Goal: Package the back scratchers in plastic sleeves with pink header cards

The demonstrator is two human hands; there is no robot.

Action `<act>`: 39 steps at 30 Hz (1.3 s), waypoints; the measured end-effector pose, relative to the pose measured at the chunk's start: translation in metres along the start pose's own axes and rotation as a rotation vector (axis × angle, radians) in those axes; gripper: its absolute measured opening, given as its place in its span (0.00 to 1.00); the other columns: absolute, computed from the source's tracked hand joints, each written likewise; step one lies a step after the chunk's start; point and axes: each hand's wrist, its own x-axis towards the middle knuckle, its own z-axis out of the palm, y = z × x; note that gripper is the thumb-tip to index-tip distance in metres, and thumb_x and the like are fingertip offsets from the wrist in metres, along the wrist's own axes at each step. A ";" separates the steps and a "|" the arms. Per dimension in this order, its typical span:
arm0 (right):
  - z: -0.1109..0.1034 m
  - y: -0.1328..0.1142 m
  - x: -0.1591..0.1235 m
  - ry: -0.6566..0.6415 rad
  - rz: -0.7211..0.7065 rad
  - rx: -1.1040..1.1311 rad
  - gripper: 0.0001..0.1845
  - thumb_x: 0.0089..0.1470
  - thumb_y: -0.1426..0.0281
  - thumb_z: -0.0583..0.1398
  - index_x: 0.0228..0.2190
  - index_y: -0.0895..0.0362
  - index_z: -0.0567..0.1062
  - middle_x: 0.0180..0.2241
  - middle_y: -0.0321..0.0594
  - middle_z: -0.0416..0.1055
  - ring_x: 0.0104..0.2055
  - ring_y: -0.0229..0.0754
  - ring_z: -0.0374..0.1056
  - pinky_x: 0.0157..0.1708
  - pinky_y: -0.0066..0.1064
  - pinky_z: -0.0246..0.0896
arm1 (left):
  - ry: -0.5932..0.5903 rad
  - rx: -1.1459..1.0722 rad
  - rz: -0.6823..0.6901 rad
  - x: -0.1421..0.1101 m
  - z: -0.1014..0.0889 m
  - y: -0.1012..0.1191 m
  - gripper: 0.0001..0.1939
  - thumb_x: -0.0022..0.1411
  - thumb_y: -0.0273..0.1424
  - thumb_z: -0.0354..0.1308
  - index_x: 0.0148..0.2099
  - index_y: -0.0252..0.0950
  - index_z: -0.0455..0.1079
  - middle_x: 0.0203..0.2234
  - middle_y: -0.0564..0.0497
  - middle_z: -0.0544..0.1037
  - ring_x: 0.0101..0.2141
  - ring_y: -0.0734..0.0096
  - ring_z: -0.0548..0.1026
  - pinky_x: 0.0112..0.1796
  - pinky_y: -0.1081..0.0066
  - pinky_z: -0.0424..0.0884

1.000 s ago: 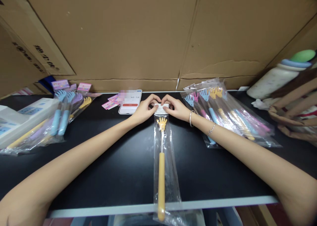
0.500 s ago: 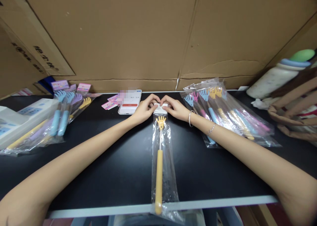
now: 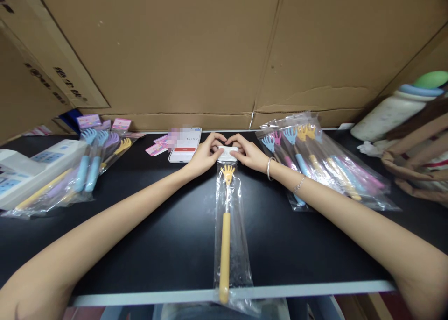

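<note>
Both hands met at the far end of a long clear plastic sleeve (image 3: 231, 226) lying lengthwise on the black tabletop (image 3: 147, 236), with the left hand (image 3: 204, 154) and the right hand (image 3: 250, 153) each pinching one side of the white folded flap (image 3: 227, 153) at its top. The grip on either side was closed on that flap, fingertips pressing it down against the tabletop. Inside the sleeve, just below the grip, lay a yellow back scratcher with a small hand-shaped head (image 3: 228, 174), a thin metal stem and a yellow handle (image 3: 224, 252) that ran back toward the person and overhung the pale near edge of the tabletop. The packet looked light; the film seemed thin, slick and easily creased, while the scratcher inside appeared stiff, so the flap at the top or the firm handle looked like the surest places to hold it. Left of the grip lay a white smartphone (image 3: 185, 145) and small pink printed cards (image 3: 156, 148); farther left, a pile of bagged blue, purple and yellow scratchers (image 3: 84, 170). Right of the grip lay a fanned stack of bagged scratchers in mixed colours (image 3: 315, 161). A brown corrugated cardboard wall (image 3: 196, 53) stood beyond the hands.
</note>
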 end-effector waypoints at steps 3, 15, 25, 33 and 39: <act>-0.001 -0.005 0.000 -0.006 0.034 0.002 0.13 0.52 0.70 0.54 0.41 0.57 0.63 0.25 0.31 0.62 0.21 0.32 0.54 0.25 0.25 0.49 | 0.023 -0.015 -0.031 -0.001 0.000 0.004 0.11 0.60 0.31 0.53 0.45 0.36 0.60 0.29 0.53 0.70 0.31 0.74 0.70 0.30 0.75 0.64; -0.002 -0.006 0.000 0.062 0.146 -0.058 0.07 0.44 0.72 0.56 0.29 0.56 0.62 0.19 0.28 0.57 0.21 0.31 0.52 0.23 0.25 0.47 | -0.055 -0.141 -0.005 -0.004 -0.002 0.010 0.13 0.63 0.39 0.49 0.46 0.36 0.61 0.35 0.50 0.73 0.37 0.71 0.72 0.35 0.74 0.67; -0.002 -0.002 0.002 0.061 0.042 -0.124 0.10 0.43 0.66 0.59 0.22 0.57 0.63 0.24 0.33 0.59 0.26 0.34 0.55 0.26 0.26 0.49 | -0.149 0.034 0.052 -0.005 -0.002 0.021 0.12 0.63 0.36 0.50 0.42 0.35 0.70 0.39 0.49 0.75 0.42 0.67 0.72 0.41 0.71 0.68; -0.004 0.002 0.002 0.105 0.053 -0.147 0.09 0.42 0.67 0.63 0.27 0.58 0.71 0.29 0.36 0.62 0.32 0.38 0.61 0.32 0.27 0.55 | -0.166 0.212 0.146 -0.004 0.000 0.014 0.10 0.61 0.31 0.53 0.43 0.38 0.71 0.39 0.49 0.72 0.39 0.70 0.71 0.37 0.71 0.68; -0.004 0.006 0.002 0.155 0.102 -0.174 0.13 0.40 0.67 0.64 0.30 0.57 0.70 0.31 0.37 0.64 0.33 0.39 0.62 0.33 0.29 0.55 | -0.158 0.337 0.192 -0.003 0.001 0.005 0.12 0.58 0.33 0.57 0.46 0.39 0.68 0.40 0.48 0.71 0.42 0.67 0.70 0.43 0.66 0.67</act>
